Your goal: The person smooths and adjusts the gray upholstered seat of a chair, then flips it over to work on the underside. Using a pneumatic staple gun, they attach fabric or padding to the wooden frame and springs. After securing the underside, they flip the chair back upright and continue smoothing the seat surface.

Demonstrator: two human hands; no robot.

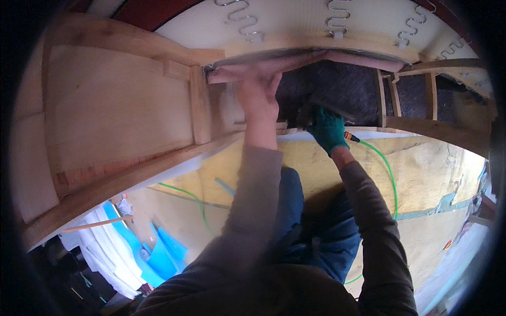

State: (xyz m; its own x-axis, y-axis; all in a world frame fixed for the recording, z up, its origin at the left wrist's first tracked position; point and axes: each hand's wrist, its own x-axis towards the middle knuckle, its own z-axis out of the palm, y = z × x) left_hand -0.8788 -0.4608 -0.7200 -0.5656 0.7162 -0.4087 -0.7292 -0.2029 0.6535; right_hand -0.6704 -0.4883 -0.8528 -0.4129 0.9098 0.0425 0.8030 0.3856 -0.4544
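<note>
My left hand (pixel 258 100), bare and slightly blurred, reaches up to a strip of pink fabric (pixel 295 64) under the sprung panel. Its fingers close on the fabric's lower edge; their tips are partly hidden. To its right, my right hand (pixel 329 129) wears a green glove and is wrapped round a dark air staple gun (pixel 305 115), which shows only in part against dark cloth. From the tool's rear, an orange-and-black connector (pixel 351 137) leads into a green air hose (pixel 391 174). The staple gun sits below the pink fabric, apart from it.
A wooden furniture frame (pixel 199 105) with a plywood panel (pixel 121 97) spans the left; more slats (pixel 431 97) stand at right. Zigzag springs (pixel 338 18) line the pale panel above. Dark cloth (pixel 358 87) lies inside the frame. Blue and white material (pixel 163 250) lies at lower left.
</note>
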